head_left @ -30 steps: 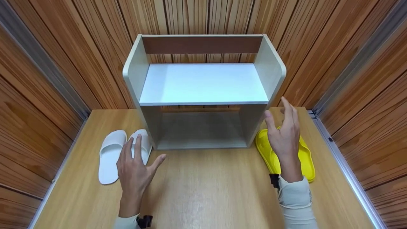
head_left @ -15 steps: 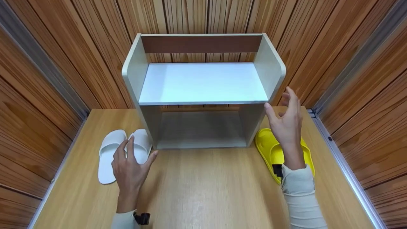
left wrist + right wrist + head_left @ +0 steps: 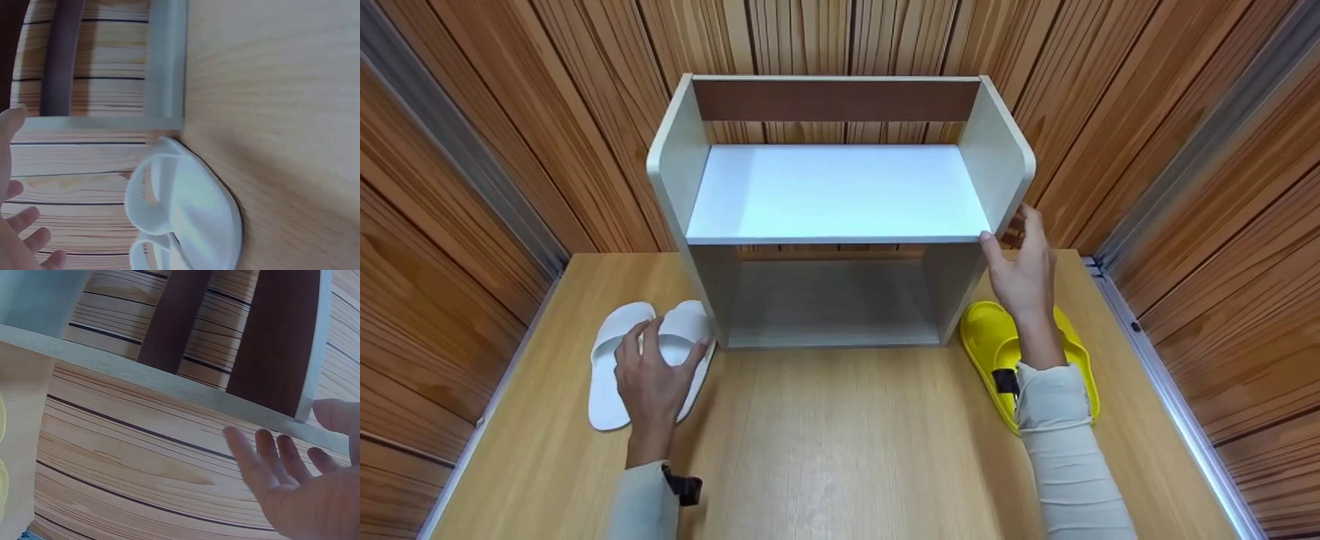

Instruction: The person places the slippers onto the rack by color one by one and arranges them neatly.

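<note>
A pale two-tier shelf unit (image 3: 840, 195) stands upright against the wall, its upper board white. My right hand (image 3: 1024, 274) is at the right side panel (image 3: 1006, 161). Its thumb is right at the front edge beside the upper board. In the right wrist view the other fingers (image 3: 287, 458) spread along the panel's outer side. My left hand (image 3: 652, 371) hovers over the pair of white slippers (image 3: 611, 386), fingers loosely bent and holding nothing. The left wrist view shows these slippers (image 3: 205, 208) beside the unit's lower corner, apart from the fingers.
A yellow slipper (image 3: 981, 330) shows beneath my right forearm, to the right of the unit. All stand on a light wooden tabletop (image 3: 825, 442). Wood-panelled walls (image 3: 472, 247) enclose the back and both sides, with metal strips along the edges (image 3: 1177, 405).
My right hand has moved up and inward to the side panel's front edge. My left hand has shifted forward and left, over the white slippers. The shelf unit and slippers stay in place.
</note>
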Demonstrator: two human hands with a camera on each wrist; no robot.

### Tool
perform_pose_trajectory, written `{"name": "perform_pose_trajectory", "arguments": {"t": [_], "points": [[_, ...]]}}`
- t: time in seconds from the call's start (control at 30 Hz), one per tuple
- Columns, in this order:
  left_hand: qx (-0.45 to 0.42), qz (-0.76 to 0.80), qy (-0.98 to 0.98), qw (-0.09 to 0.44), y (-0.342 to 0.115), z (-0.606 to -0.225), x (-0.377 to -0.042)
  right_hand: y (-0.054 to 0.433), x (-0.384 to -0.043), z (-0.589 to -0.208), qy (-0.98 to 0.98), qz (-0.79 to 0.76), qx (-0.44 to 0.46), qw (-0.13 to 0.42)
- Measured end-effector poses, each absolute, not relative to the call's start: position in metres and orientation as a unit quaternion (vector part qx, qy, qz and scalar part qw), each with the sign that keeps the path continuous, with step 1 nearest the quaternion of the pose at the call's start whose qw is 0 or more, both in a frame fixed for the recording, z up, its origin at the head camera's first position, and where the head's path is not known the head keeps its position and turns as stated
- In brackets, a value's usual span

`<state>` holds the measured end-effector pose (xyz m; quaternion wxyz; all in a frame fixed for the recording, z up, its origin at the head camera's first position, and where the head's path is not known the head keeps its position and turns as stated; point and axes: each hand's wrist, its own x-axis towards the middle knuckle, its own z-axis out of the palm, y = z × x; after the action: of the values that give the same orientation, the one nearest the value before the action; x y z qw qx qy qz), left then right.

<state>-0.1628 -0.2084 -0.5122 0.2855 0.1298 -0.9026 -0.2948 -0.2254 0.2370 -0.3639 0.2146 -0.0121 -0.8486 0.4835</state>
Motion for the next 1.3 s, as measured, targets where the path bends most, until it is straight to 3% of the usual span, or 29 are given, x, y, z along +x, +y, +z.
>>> {"name": "perform_pose_trajectory", "arguments": {"t": [0.3, 0.67, 0.97, 1.3], "points": [[0.191, -0.332, -0.91, 0.16, -0.22, -0.523, -0.183, 0.236, -0.229, -0.364, -0.842, 0.498, -0.02, 0.208], [0.196, -0.356, -0.91, 0.082, -0.23, -0.532, -0.204, 0.238, -0.233, -0.363, -0.85, 0.477, -0.004, 0.224], [0.199, -0.374, -0.905, 0.034, -0.23, -0.544, -0.212, 0.236, -0.233, -0.368, -0.854, 0.468, 0.0, 0.229], [0.192, -0.356, -0.913, 0.047, -0.232, -0.556, -0.218, 0.237, -0.233, -0.369, -0.852, 0.465, -0.004, 0.24]]}}
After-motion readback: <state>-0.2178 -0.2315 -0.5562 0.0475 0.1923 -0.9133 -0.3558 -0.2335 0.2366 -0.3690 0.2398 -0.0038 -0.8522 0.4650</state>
